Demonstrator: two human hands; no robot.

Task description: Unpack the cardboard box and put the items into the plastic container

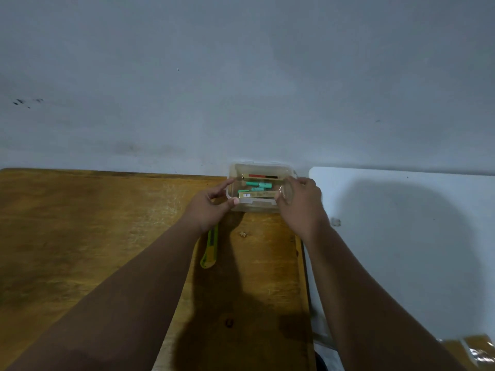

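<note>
Right now we are holding the plastic container (pixel 258 207) between both hands at the far edge of the wooden surface (pixel 80 223), close against the grey wall (pixel 241 76). Our left hand (pixel 209 207) is cupping the container's left end, fingers half curled, thumb lying along the near rim and index finger reaching along the far side. Our right hand (pixel 301 202) is wrapping the right end, fingers bent over the rim, so both hands are gripping the container rather than lying flat. Inside it we are seeing a long gold packet (pixel 257 194) with a barcode near its left end, some teal-green pieces (pixel 258 185) behind it, and another gold packet with a red and black strip (pixel 263 177) at the back. A yellow-green utility knife (pixel 210 250) is lying on the surface just beneath our left wrist. A white board (pixel 401 236) is sitting beside the surface on the right.
</note>
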